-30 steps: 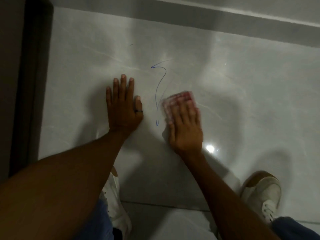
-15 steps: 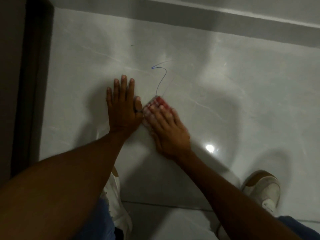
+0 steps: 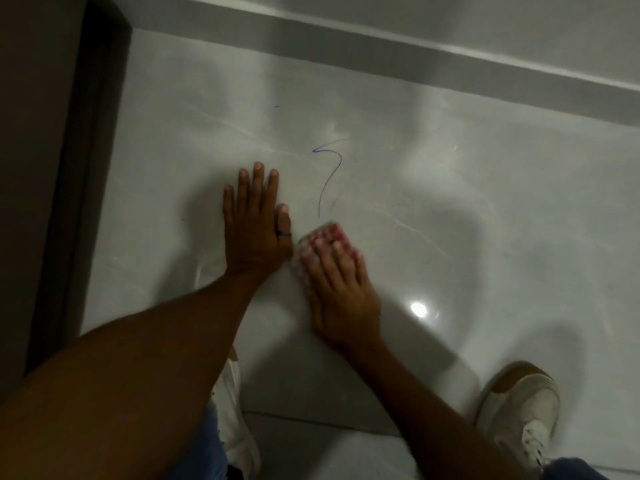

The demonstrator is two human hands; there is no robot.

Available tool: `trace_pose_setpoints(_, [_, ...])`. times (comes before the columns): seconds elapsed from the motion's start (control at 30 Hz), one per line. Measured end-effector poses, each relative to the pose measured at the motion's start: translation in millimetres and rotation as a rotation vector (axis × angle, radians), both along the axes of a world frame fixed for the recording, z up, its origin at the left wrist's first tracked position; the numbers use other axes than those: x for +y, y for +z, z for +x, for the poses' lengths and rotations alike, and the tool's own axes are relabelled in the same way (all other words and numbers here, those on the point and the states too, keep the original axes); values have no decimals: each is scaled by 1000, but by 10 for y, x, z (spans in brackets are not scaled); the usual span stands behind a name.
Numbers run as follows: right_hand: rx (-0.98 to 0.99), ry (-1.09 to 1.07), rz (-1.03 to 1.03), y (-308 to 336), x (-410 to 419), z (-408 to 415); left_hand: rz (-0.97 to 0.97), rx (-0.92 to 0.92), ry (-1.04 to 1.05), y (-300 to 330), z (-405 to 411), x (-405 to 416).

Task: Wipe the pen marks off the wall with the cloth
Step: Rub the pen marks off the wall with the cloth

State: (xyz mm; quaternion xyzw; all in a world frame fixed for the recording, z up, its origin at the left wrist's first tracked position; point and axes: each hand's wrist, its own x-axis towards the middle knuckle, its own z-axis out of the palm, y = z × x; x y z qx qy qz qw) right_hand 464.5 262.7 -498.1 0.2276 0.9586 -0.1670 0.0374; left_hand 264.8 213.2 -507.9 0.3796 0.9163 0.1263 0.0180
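A blue squiggly pen mark (image 3: 329,174) runs down the glossy pale surface (image 3: 450,202). Its lower end stops just above a red-and-white checked cloth (image 3: 320,239). My right hand (image 3: 341,289) lies flat on that cloth and presses it against the surface, blurred by motion. My left hand (image 3: 254,220) rests flat beside it on the left, fingers together and pointing up, a dark ring on the thumb. The thumb nearly touches the cloth. Fainter smeared lines show to the right of the blue mark.
A dark door frame (image 3: 79,168) runs down the left side. A grey ledge (image 3: 415,60) crosses the top. My white shoes (image 3: 523,414) stand below on the tiled floor, one partly hidden under my left forearm. A light glare (image 3: 419,309) sits right of my right wrist.
My right hand swept the cloth left over the lower part of the blue mark, then slightly back right. The lower stretch of the mark is gone. My left hand stayed put.
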Motion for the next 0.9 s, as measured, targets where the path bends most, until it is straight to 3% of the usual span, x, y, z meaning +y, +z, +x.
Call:
trace_pose_setpoints(0.33, [-83,-185,4,105,1406,-1329,-42,16,-4,7,5,-7])
trace_pose_setpoints(0.5, [-90,-270,5,164,1344,-1481,-39,40,-6,-17,0,-10])
trace_pose_setpoints(0.73, [-66,-3,4,147,635,-724,-59,48,-15,-52,-10,-16])
trace_pose_setpoints(0.9, [32,247,87,31,896,-514,-55,54,-15,-58,-5,-21])
